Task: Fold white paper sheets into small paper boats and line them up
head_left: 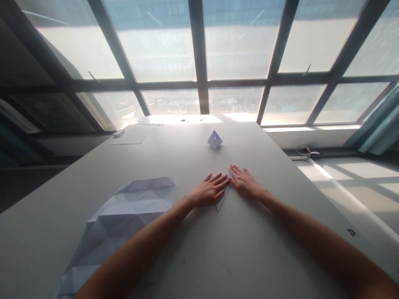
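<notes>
A small folded piece of white paper [222,201] lies flat on the table, its pointed lower end turned toward me. My left hand [211,189] rests on top of it with the fingers stretched out, covering much of it. At its right edge is my right hand [245,181], laid flat with fingers extended and the fingertips beside the left hand's. How far the paper reaches beneath the hands is hidden. Farther back stands a folded paper boat [215,139] with a pointed peak.
A large creased sheet of paper [131,207] spreads on the left, partly behind my left forearm. Flat sheets [129,136] lie at the table's far left, with a small white object [119,133] beside them. The white table [249,257] ends before tall windows [237,45].
</notes>
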`<state>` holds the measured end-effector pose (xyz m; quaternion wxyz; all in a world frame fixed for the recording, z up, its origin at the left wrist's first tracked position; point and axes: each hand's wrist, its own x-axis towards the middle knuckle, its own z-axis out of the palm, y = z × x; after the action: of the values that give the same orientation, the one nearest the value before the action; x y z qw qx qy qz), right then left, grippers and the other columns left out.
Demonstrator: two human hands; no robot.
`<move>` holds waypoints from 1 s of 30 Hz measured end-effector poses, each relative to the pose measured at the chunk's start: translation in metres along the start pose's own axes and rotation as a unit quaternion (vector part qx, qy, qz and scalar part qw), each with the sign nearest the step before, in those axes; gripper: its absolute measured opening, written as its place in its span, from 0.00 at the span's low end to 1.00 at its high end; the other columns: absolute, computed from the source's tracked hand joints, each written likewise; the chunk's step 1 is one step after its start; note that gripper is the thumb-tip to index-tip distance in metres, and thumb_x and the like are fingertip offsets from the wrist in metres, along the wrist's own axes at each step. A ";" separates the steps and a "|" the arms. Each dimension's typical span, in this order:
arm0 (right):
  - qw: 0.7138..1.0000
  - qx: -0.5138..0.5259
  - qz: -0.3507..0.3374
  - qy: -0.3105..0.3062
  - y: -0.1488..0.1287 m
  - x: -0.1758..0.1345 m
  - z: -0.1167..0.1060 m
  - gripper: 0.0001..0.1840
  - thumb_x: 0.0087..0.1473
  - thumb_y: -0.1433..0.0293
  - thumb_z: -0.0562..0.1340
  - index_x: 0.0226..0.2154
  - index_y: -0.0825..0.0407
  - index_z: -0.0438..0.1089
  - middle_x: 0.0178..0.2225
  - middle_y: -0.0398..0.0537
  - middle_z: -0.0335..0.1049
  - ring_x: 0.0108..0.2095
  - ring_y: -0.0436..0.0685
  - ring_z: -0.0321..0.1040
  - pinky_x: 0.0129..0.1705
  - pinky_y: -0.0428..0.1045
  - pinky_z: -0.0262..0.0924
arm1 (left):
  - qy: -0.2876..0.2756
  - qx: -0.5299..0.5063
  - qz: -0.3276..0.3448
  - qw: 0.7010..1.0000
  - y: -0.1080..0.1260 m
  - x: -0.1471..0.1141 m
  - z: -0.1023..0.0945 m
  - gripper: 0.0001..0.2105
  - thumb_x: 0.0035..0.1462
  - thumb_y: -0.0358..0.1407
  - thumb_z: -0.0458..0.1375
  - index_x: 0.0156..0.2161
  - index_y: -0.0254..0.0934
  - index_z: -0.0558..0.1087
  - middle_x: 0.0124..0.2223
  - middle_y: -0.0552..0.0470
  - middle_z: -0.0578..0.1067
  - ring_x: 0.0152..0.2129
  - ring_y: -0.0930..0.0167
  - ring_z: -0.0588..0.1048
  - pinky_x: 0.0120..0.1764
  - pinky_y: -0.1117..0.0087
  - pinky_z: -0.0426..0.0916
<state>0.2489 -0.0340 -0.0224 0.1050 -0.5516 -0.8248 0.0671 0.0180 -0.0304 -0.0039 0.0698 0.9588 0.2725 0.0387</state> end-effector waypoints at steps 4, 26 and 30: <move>0.998 0.000 0.062 0.005 0.008 0.003 0.004 0.36 0.66 0.55 0.42 0.68 0.59 0.46 0.70 0.59 0.37 0.69 0.62 0.33 0.67 0.64 0.29 | -0.004 0.001 0.000 1.000 -0.001 0.001 0.001 0.25 0.71 0.45 0.38 0.70 0.50 0.41 0.71 0.55 0.45 0.68 0.64 0.43 0.65 0.53 0.37; 1.000 0.010 -0.027 -0.006 -0.015 0.000 0.004 0.44 0.61 0.48 0.48 0.68 0.63 0.44 0.69 0.61 0.37 0.70 0.62 0.32 0.68 0.60 0.27 | 0.032 -0.018 -0.022 0.999 -0.001 0.004 0.008 0.25 0.71 0.45 0.37 0.70 0.49 0.43 0.70 0.55 0.49 0.68 0.67 0.46 0.66 0.57 0.38; 0.999 0.015 -0.018 -0.022 -0.010 0.001 0.001 0.43 0.63 0.46 0.43 0.68 0.58 0.43 0.70 0.56 0.36 0.70 0.61 0.32 0.68 0.62 0.26 | 0.024 -0.024 -0.022 0.999 -0.001 0.004 0.007 0.25 0.71 0.45 0.37 0.70 0.49 0.42 0.70 0.56 0.48 0.68 0.67 0.44 0.66 0.56 0.37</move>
<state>0.2388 -0.0367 -0.0205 0.0966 -0.5333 -0.8356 0.0898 0.0217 -0.0279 -0.0110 0.0867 0.9495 0.2940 0.0666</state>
